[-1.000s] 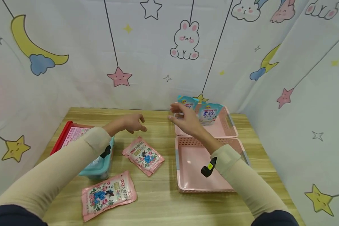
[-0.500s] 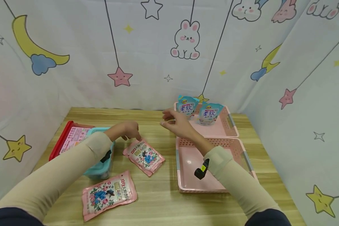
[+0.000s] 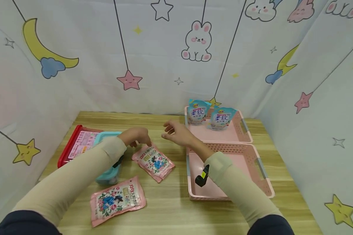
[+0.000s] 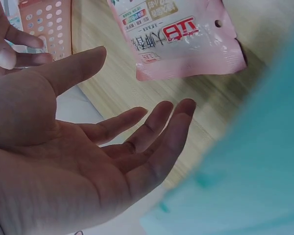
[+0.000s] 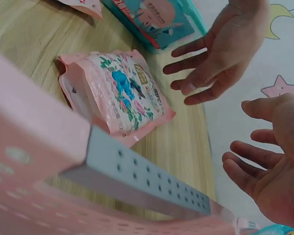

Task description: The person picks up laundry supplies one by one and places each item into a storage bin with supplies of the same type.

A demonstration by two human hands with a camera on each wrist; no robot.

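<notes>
Now I see the right hand (image 3: 177,133) has come left, away from the blue pouches (image 3: 222,118); both hands have loose, spread fingers, and the pink pouch (image 3: 153,162) near mid-frame lies unheld by the left hand (image 3: 136,136)

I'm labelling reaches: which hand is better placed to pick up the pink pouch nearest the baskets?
Probably the left hand: it hangs open close to the pink pouch, while the right hand, also empty, is farther off.
</notes>
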